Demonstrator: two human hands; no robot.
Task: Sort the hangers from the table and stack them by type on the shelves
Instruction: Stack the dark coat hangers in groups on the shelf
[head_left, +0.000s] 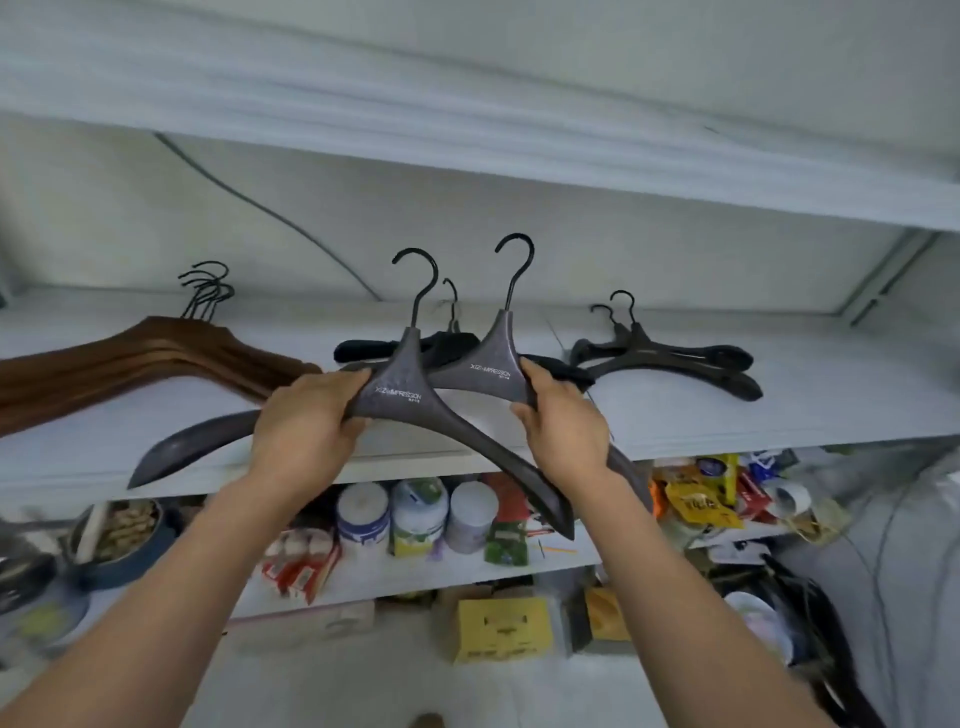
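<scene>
Head view: left hand (302, 422) grips front textured grey hanger (396, 410); right hand (566, 423) grips rear hanger (480, 361)

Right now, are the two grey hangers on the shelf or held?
Held. The left grip holds the front grey hanger, the right grip the rear grey hanger, hooks up.

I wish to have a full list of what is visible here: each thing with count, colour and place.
grey hangers: two, dark grey, held before the middle shelf
brown hangers: one stack, brown, shelf left
black hanger: one seen, black, behind the held pair
dark hangers: two, blackish, shelf right
jars: three, white lids, lower shelf
yellow box: one, yellow, lowest level
left grip: holds the front grey hanger
right grip: holds the rear grey hanger
</scene>
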